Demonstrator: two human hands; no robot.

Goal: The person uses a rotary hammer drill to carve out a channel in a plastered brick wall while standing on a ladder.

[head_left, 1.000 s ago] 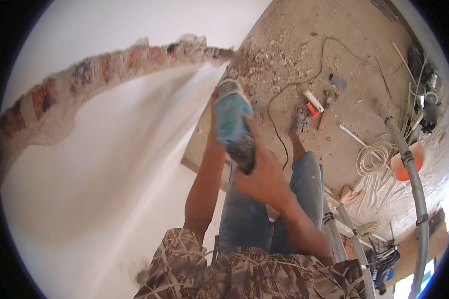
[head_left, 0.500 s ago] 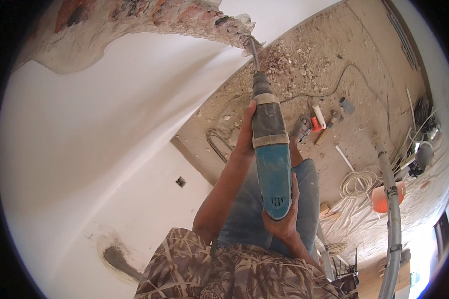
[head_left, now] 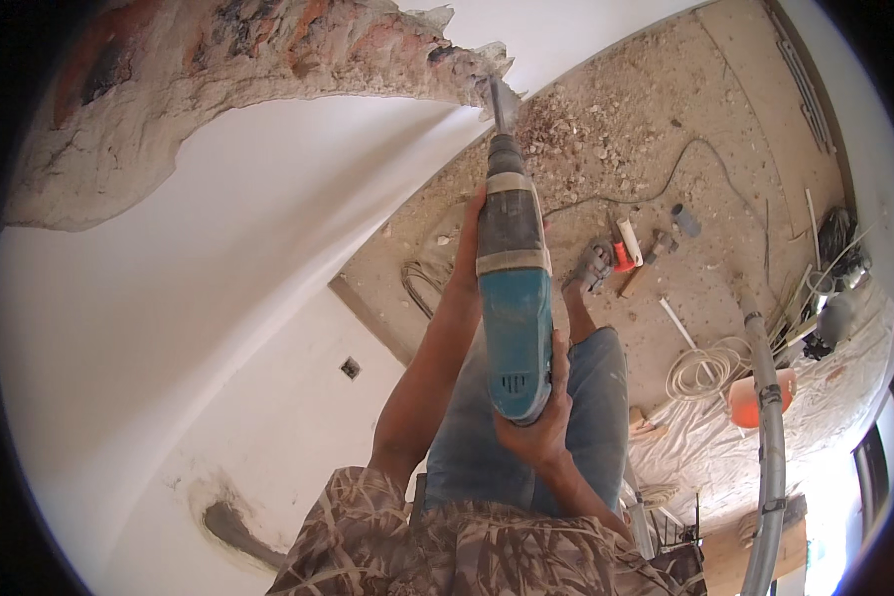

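A dusty teal-and-black rotary hammer (head_left: pixel 514 318) lies lengthwise through the middle of the view, gripped in both my hands. My left hand (head_left: pixel 473 227) is closed on its front housing from the left side, partly hidden by the tool. My right hand (head_left: pixel 534 428) is wrapped round the rear handle, below the teal body. The metal bit (head_left: pixel 497 104) reaches into the ragged end of a chiselled channel (head_left: pixel 268 55) in the white wall (head_left: pixel 169 298), where brick and plaster show; its exact tip is hard to make out.
Rubble (head_left: pixel 596 119) and a cord (head_left: pixel 700 144) cover the floor. A hammer (head_left: pixel 646 258), white-and-red tool (head_left: pixel 628 243), grey pipe piece (head_left: pixel 685 220), coiled cable (head_left: pixel 705 372) and orange container (head_left: pixel 745 402) lie right. A metal pole (head_left: pixel 770 447) stands near plastic sheeting (head_left: pixel 824 397).
Compared with a second ago, the tool has swung into line with my view, its bit at the broken edge, and my right hand sits lower on it. Since then it has shifted slightly left.
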